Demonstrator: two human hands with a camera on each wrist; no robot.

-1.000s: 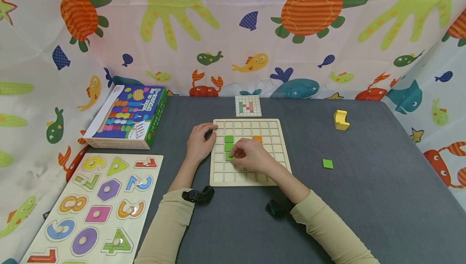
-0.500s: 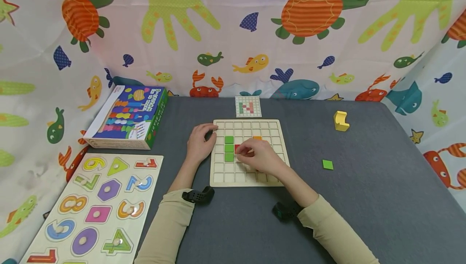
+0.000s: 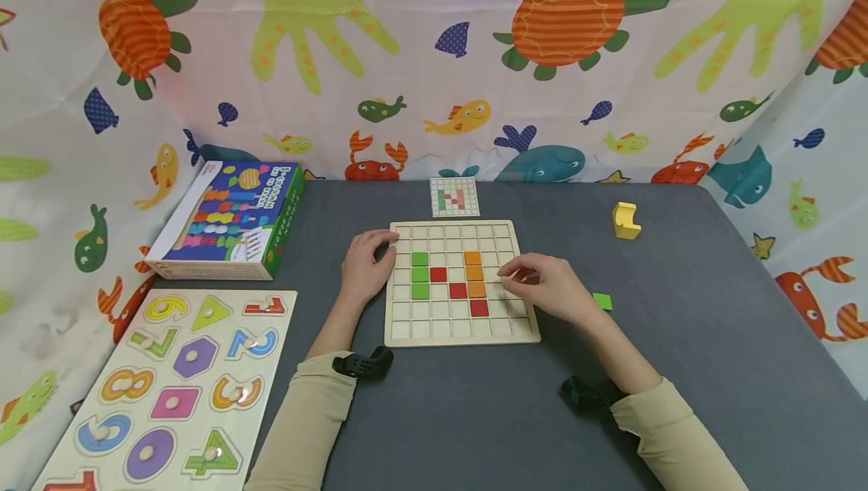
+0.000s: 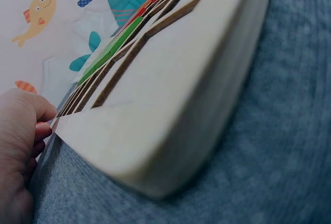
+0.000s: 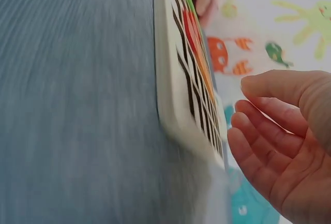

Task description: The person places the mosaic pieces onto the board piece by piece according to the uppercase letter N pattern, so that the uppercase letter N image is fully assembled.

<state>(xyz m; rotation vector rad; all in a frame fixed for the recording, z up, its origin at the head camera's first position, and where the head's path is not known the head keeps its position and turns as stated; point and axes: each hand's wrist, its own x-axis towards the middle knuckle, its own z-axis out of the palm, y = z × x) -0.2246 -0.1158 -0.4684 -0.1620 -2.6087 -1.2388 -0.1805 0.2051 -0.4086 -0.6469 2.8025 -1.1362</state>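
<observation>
A wooden grid board [image 3: 461, 334] lies on the grey table. It bears a column of three green squares [image 3: 420, 274], three red squares [image 3: 458, 291] stepping diagonally down, and three orange squares [image 3: 474, 273] stacked at the right. My left hand [image 3: 365, 269] rests at the board's left edge, fingertips against the rim. Over the right edge hovers my right hand [image 3: 545, 285], its fingers loosely bent; the right wrist view shows nothing between the thumb and fingers. Beyond that hand lies a loose green square tile [image 3: 602, 301], partly covered by it in the head view.
A small pattern card [image 3: 455, 197] lies behind the board. A yellow curved block [image 3: 625, 221] stands at the back right. To the left are a boxed game [image 3: 227, 220] and a number-and-shape puzzle board [image 3: 169, 370]. A printed sea-animal cloth [image 3: 407, 39] hangs behind.
My right hand has lifted off the lowest green square and moved right to the board's right edge, uncovering the red and orange squares. The left hand stays at the left edge.
</observation>
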